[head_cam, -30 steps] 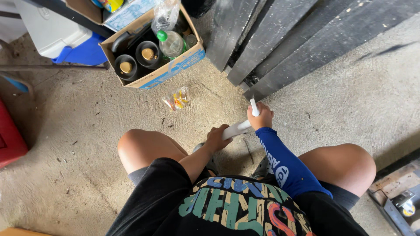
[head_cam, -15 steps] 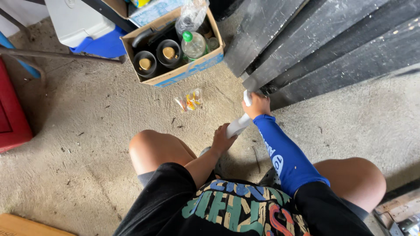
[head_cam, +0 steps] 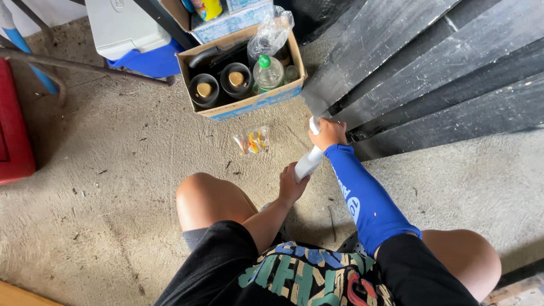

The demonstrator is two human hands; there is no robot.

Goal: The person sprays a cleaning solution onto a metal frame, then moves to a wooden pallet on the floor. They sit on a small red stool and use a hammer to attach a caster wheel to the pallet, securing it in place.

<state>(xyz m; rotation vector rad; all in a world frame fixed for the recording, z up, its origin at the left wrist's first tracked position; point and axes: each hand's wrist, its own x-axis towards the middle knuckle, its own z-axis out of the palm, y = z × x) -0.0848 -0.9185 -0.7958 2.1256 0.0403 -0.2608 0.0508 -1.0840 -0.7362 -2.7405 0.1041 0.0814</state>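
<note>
Between both hands (head_cam: 310,158), white tube (head_cam: 306,164) w/ ends hidden by grip.

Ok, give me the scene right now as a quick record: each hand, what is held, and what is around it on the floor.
left hand: grips the lower end of the white tube
right hand: grips the tube's upper end, blue sleeve on that arm
tube: white, slanted, top end close to the black planks
cardboard box: open, holds dark tins and a green-capped bottle
small wrapper: on the concrete floor before the box
posture: crouched, knees bare
</note>
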